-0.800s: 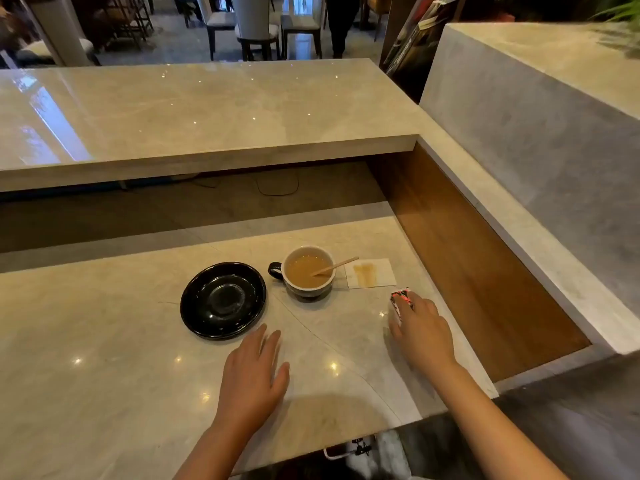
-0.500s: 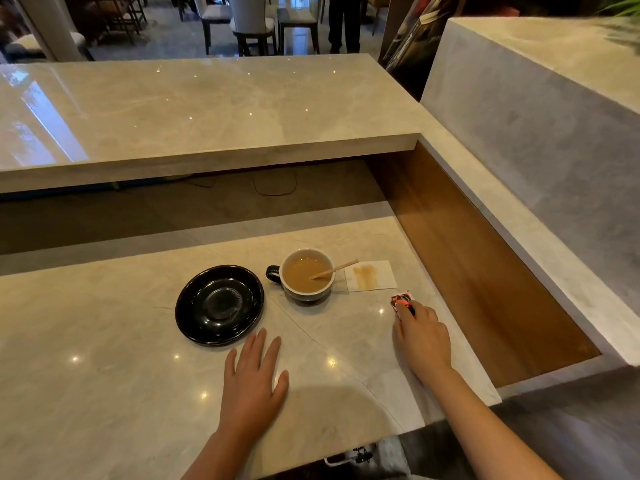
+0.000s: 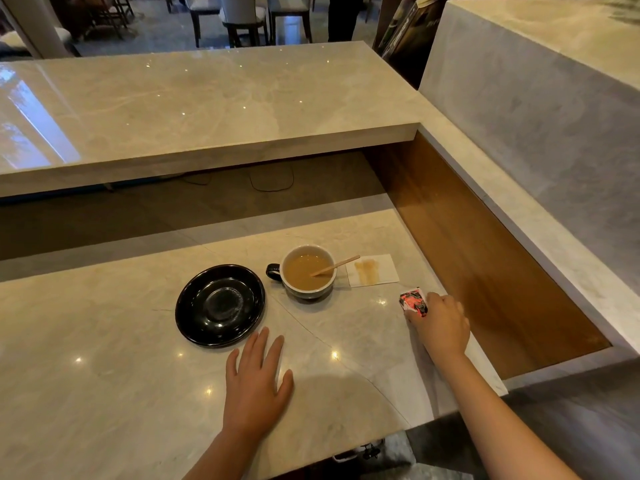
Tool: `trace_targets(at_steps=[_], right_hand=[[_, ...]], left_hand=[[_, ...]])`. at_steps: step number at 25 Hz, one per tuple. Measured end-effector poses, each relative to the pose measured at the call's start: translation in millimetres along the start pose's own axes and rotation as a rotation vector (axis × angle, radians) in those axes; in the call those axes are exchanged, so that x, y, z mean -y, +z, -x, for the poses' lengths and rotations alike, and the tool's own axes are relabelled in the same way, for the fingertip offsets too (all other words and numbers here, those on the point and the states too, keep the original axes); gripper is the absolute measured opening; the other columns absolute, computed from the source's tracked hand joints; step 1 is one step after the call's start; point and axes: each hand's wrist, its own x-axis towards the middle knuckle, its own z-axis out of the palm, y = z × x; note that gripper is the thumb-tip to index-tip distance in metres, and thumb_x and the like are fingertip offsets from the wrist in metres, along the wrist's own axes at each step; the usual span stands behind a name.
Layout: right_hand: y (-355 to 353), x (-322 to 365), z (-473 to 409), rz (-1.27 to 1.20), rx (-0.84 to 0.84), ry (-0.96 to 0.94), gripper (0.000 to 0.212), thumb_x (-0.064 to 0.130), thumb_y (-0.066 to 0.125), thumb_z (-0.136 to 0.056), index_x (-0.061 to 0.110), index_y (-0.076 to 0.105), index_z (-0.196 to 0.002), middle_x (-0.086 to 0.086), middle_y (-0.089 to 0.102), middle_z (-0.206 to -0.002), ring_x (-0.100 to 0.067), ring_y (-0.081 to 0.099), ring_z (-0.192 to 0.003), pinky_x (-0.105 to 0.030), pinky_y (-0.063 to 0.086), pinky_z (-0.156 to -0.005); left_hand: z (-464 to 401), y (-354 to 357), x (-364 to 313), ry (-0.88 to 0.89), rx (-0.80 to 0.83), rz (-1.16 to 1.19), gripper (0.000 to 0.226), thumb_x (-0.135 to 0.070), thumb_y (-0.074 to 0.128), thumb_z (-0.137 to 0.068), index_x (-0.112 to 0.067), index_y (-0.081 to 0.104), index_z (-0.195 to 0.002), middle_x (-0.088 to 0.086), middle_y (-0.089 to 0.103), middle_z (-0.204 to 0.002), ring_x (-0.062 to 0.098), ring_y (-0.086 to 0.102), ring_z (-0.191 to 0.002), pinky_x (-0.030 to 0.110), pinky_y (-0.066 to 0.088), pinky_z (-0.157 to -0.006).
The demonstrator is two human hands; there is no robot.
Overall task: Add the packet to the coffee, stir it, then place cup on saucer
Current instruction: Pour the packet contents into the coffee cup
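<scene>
A dark cup [image 3: 308,273] of light brown coffee stands on the marble counter, its handle pointing left and a wooden stirrer [image 3: 335,265] leaning in it toward the right. Left of the cup lies an empty black saucer [image 3: 220,305]. My right hand [image 3: 441,324] is at the counter's right side, fingers closed on a small red, black and white packet [image 3: 413,302] that sticks up from them. My left hand [image 3: 256,381] rests flat on the counter, fingers spread, just in front of the saucer.
A stained white napkin [image 3: 372,270] lies right of the cup. A higher marble shelf [image 3: 207,109] runs behind the counter. A wooden recess [image 3: 485,271] drops away on the right, beside the counter edge. Chairs stand in the far background.
My right hand has raised the packet so it stands clear above the fingers. My left hand stays flat in place. The view has shifted slightly.
</scene>
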Motion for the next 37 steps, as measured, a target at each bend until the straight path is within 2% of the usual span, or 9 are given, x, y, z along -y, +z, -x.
trace_targets(at_steps=[3,6,9,13,18,24,29,33,37], right_hand=[[0.2,-0.4,3.2,-0.143,0.043,0.041,0.044,0.033,0.068,-0.081,0.009,0.055,-0.116,-0.015,0.065,-0.11,-0.032,0.061,-0.098,-0.034,0.046,-0.071],[1.3,1.5,7.4,-0.457,0.056,0.101,0.035,0.014,0.063,-0.085,0.006,0.055,-0.117,-0.017,0.066,-0.114,-0.033,0.062,-0.1,-0.038,0.051,-0.079],[-0.7,0.5,7.6,-0.742,0.115,0.239,0.021,0.008,0.058,-0.088,0.003,0.063,-0.108,-0.011,0.069,-0.097,-0.028,0.061,-0.09,-0.034,0.047,-0.075],[-14.3,7.7,23.5,-1.482,0.37,0.424,0.014,0.004,0.054,-0.088,0.003,0.067,-0.095,-0.008,0.066,-0.071,-0.017,0.056,-0.061,-0.027,0.046,-0.057],[-31.3,40.2,40.2,-1.83,0.507,0.369,0.012,0.0,0.052,-0.087,0.008,0.061,-0.087,-0.012,0.069,-0.083,-0.021,0.066,-0.077,-0.033,0.058,-0.066],[-48.9,72.1,36.6,-1.649,0.431,0.16,0.025,-0.009,0.052,-0.085,-0.002,0.055,-0.108,-0.02,0.066,-0.098,-0.017,0.071,-0.073,-0.02,0.058,-0.059],[-59.7,97.1,26.2,-1.252,0.253,0.016,0.022,-0.004,0.062,-0.081,0.014,0.064,-0.093,-0.015,0.068,-0.096,-0.013,0.065,-0.066,-0.018,0.053,-0.05],[-59.7,122.7,17.0,-0.936,0.023,-0.186,0.02,0.001,0.063,-0.08,0.02,0.064,-0.087,0.002,0.066,-0.085,-0.017,0.064,-0.083,-0.03,0.057,-0.067],[-54.8,140.1,10.1,-0.644,-0.052,-0.38,0.015,0.011,0.061,-0.085,0.017,0.064,-0.098,-0.003,0.071,-0.097,-0.018,0.062,-0.086,-0.033,0.056,-0.072]], left_hand=[[-0.1,0.6,-0.4,0.004,-0.005,0.01,0.06,-0.053,0.032,-0.083,-0.022,0.042,-0.135,0.009,0.036,-0.144,0.026,0.027,-0.132,0.053,0.019,-0.104],[0.1,0.5,-0.1,0.005,-0.008,0.0,0.06,-0.052,0.032,-0.083,-0.022,0.042,-0.134,0.009,0.037,-0.144,0.026,0.027,-0.131,0.053,0.02,-0.103],[1.1,0.9,0.3,0.003,-0.016,-0.002,0.061,-0.052,0.032,-0.083,-0.023,0.041,-0.135,0.008,0.035,-0.145,0.024,0.023,-0.133,0.051,0.016,-0.104],[1.1,2.3,1.4,-0.001,-0.015,0.008,0.061,-0.053,0.031,-0.083,-0.024,0.039,-0.136,0.007,0.034,-0.145,0.023,0.022,-0.133,0.052,0.016,-0.105],[0.6,2.0,1.0,0.012,-0.026,0.02,0.06,-0.051,0.034,-0.083,-0.022,0.042,-0.135,0.009,0.037,-0.144,0.024,0.026,-0.132,0.052,0.018,-0.104],[-0.1,3.1,1.8,0.002,-0.003,-0.004,0.059,-0.053,0.035,-0.082,-0.024,0.042,-0.134,0.008,0.038,-0.143,0.024,0.028,-0.131,0.052,0.018,-0.103],[0.2,2.2,1.3,0.001,-0.009,0.015,0.06,-0.054,0.036,-0.082,-0.026,0.042,-0.134,0.007,0.038,-0.143,0.024,0.03,-0.131,0.052,0.019,-0.102],[0.3,1.1,0.2,0.007,-0.037,0.036,0.059,-0.052,0.037,-0.082,-0.025,0.043,-0.135,0.007,0.037,-0.144,0.023,0.028,-0.131,0.052,0.018,-0.103],[0.1,1.2,-0.2,-0.01,-0.037,0.035,0.06,-0.053,0.036,-0.082,-0.027,0.042,-0.135,0.006,0.037,-0.144,0.022,0.028,-0.132,0.052,0.018,-0.104]])
